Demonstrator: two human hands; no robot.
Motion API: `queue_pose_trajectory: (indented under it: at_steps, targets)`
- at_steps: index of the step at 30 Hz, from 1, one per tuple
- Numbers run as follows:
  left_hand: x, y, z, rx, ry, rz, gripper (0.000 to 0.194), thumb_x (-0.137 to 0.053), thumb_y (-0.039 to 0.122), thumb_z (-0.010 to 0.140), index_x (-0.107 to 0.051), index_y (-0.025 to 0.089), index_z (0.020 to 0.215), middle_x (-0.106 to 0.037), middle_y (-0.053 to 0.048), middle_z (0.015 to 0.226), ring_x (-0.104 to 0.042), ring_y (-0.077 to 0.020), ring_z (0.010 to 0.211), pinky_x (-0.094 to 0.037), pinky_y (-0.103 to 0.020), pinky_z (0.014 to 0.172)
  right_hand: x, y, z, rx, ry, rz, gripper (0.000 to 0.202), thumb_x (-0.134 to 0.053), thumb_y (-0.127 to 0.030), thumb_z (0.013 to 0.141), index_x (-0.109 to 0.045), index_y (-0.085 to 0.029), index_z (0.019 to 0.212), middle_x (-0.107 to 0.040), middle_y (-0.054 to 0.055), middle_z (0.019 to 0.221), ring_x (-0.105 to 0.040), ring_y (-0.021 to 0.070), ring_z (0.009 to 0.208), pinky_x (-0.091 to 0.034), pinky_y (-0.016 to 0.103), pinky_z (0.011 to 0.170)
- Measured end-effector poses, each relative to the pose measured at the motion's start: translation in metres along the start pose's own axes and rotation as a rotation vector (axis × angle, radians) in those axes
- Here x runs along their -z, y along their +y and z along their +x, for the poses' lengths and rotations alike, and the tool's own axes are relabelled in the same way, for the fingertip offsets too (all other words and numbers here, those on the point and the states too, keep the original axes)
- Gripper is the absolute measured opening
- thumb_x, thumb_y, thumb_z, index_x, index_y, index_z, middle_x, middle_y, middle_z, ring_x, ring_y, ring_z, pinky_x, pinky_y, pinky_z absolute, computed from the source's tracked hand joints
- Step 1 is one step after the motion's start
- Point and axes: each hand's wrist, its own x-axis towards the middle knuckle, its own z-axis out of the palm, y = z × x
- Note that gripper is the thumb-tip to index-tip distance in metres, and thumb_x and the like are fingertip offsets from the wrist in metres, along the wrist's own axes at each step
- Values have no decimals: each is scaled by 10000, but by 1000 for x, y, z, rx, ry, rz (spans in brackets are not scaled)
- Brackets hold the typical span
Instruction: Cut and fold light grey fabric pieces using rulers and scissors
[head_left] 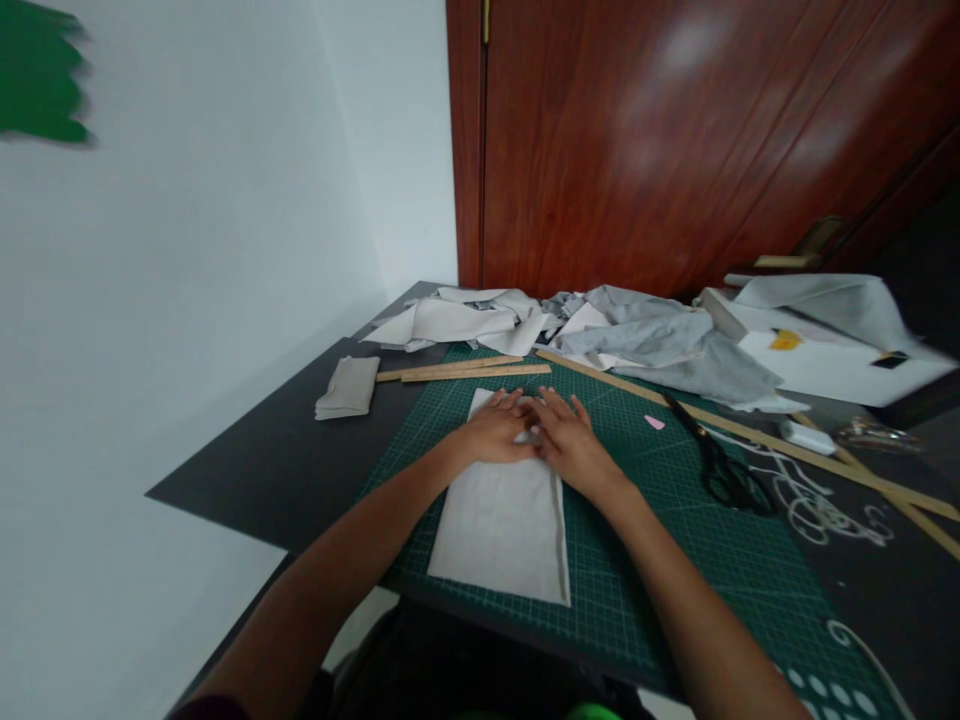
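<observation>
A folded piece of pale cloth (pixel 504 525) lies lengthwise on the green cutting mat (pixel 637 580), its near edge close to the table's front. Both of my hands rest flat on its far part. My left hand (pixel 499 430) has its fingers spread and pointing away over the cloth. Beside it, my right hand (pixel 568 440) lies with fingers apart, partly over the cloth's right edge. The hands meet near the thumbs and index fingers. Neither one grips anything.
Left of the mat sits a small folded cloth stack (pixel 349 387) near wooden rulers (pixel 476 372). Crumpled fabric (pixel 645 330) lines the back. On the right are black scissors (pixel 724 465), a long wooden ruler (pixel 739 430), white cord (pixel 814 505), a pink chalk piece (pixel 654 422) and a white box (pixel 825 360).
</observation>
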Motion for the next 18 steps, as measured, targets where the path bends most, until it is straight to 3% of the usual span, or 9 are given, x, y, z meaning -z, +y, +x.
queue_pose_trajectory:
  at_steps: [3, 8, 13, 18]
  targets:
    - [-1, -4, 2, -8, -32, 1, 705, -561, 472, 979, -380, 205, 1606, -356, -120, 1683, -242, -369, 1582, -171, -558, 1283, -5, -8, 3, 79, 21, 218, 296, -437, -163, 1005, -664, -184, 1194, -660, 160, 1310, -575, 270, 1293, -441, 484, 1135]
    - [2, -16, -1, -30, -36, -38, 735, -482, 661, 993, -390, 264, 1605, -301, -86, 1709, -178, -337, 1606, -128, -543, 1293, -14, 15, 4, -85, 26, 256, 236, -451, -135, 969, -669, -197, 1036, -649, 133, 1082, -616, 266, 1064, -517, 448, 1010]
    - [6, -34, -7, 155, 12, 11, 650, -374, 633, 1045, -396, 306, 1605, -327, -81, 1698, -178, -334, 1606, -135, -568, 1275, -14, 36, 3, -52, -14, 271, 218, -468, -126, 953, -668, -205, 984, -648, 107, 1075, -613, 239, 1079, -501, 406, 1031]
    - [8, -48, -11, 243, 35, 54, 643, -308, 579, 1069, -422, 225, 1593, -353, -107, 1687, -158, -342, 1606, -140, -519, 1279, -7, 47, -1, 61, -115, 320, 230, -539, -171, 942, -687, -183, 1118, -655, 131, 1247, -610, 236, 1210, -451, 407, 1115]
